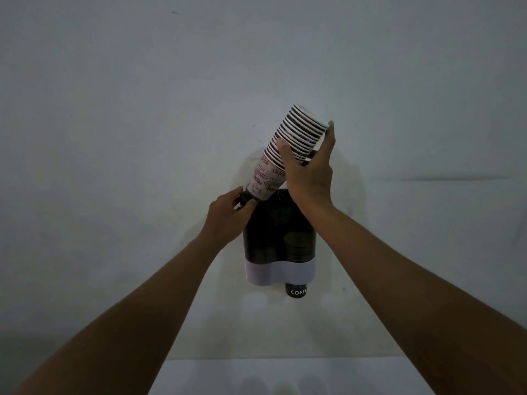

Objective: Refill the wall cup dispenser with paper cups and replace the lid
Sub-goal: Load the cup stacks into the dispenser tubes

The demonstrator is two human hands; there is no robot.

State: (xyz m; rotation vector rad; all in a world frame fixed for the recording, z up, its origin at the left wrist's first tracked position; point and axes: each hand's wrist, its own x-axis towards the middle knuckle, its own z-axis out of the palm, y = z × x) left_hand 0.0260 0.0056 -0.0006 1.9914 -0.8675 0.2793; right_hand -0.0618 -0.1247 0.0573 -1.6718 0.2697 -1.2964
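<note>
A tilted stack of paper cups [288,146], white with dark print and striped rims, hangs over the open top of the dark wall cup dispenser [273,235]. My right hand [309,169] grips the stack around its upper rims. My left hand [228,216] pinches the stack's bottom end at the dispenser's upper left corner. The dispenser has a white band [265,273] at its base, and a black cup marked "COFF" [296,292] pokes out below on the right. No lid is in sight.
The dispenser hangs on a plain pale wall [142,109]. A white surface [256,374] lies below near the bottom edge, with faint pale cup shapes [285,387] on it, too dim to make out.
</note>
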